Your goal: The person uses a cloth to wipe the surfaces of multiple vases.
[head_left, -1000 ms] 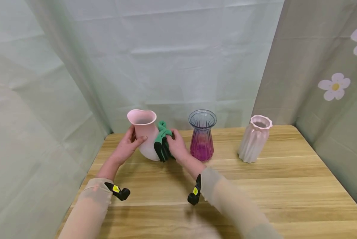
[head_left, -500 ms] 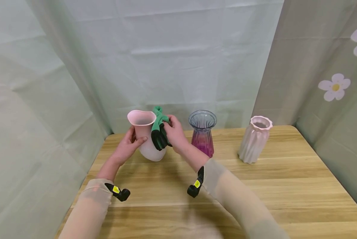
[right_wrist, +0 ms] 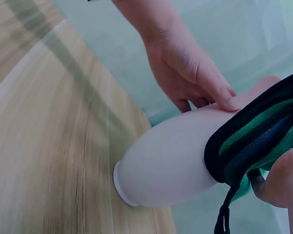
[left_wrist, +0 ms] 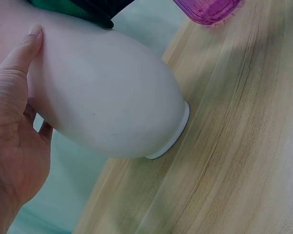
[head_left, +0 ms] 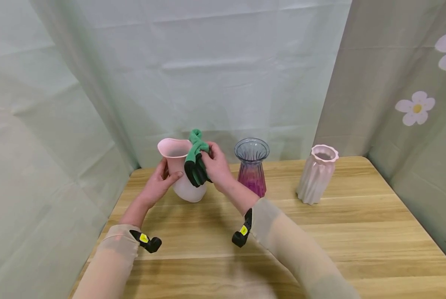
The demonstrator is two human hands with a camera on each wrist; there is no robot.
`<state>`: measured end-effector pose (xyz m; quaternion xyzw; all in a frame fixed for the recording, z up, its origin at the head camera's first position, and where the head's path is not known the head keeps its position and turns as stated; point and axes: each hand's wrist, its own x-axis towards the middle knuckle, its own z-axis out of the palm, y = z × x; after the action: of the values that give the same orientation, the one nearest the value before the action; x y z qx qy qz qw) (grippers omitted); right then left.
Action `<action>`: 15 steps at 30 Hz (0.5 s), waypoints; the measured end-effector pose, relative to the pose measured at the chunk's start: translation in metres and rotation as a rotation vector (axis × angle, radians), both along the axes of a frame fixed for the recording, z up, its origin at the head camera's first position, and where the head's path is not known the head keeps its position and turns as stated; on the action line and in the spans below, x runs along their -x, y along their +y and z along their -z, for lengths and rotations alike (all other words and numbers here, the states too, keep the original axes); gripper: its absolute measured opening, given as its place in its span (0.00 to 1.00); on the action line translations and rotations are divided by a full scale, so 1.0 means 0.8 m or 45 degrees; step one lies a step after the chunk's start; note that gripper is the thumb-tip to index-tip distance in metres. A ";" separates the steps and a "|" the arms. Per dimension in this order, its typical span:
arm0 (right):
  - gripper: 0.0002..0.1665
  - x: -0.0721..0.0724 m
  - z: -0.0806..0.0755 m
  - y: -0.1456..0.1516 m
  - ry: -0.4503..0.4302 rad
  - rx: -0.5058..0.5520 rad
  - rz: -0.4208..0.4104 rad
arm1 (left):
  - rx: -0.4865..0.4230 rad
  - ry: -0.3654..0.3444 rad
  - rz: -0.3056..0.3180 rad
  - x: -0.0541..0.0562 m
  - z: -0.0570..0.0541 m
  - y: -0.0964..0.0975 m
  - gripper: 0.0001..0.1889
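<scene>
A pink-to-white vase (head_left: 181, 187) stands on the table, its base visible in the left wrist view. My left hand (head_left: 157, 183) grips it at the neck, thumb (left_wrist: 27, 51) across the front and fingers behind. Over the vase's right side, my right hand (head_left: 218, 168) pinches a bunched green and black fabric item (head_left: 196, 155). Its upper end is a twisted green loop, and the black part hangs down. In the right wrist view, a dark cord (right_wrist: 224, 214) dangles from the fabric (right_wrist: 254, 139). The fabric hides the right part of the vase's rim in the head view.
A ribbed glass vase (head_left: 252, 176), blue above and purple below, stands right of my right hand. Farther right is a pale pink fluted vase (head_left: 316, 178). The wooden table (head_left: 320, 249) backs onto a pale curtain (head_left: 223, 74), with flower-printed cloth (head_left: 417, 108) at the right.
My right hand has raised the green and black fabric and moved it left, up beside the pink-to-white vase's rim. My left hand keeps its grip on the vase.
</scene>
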<state>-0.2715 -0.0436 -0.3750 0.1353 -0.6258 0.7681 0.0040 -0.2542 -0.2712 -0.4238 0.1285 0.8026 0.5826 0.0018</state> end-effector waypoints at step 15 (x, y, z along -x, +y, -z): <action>0.13 0.000 0.035 -0.002 0.192 -0.512 0.082 | -0.021 0.024 0.012 0.000 0.000 -0.002 0.44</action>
<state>-0.2717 -0.0455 -0.4026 0.1705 -0.7684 0.6150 0.0482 -0.2540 -0.2725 -0.4237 0.1378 0.7970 0.5880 -0.0040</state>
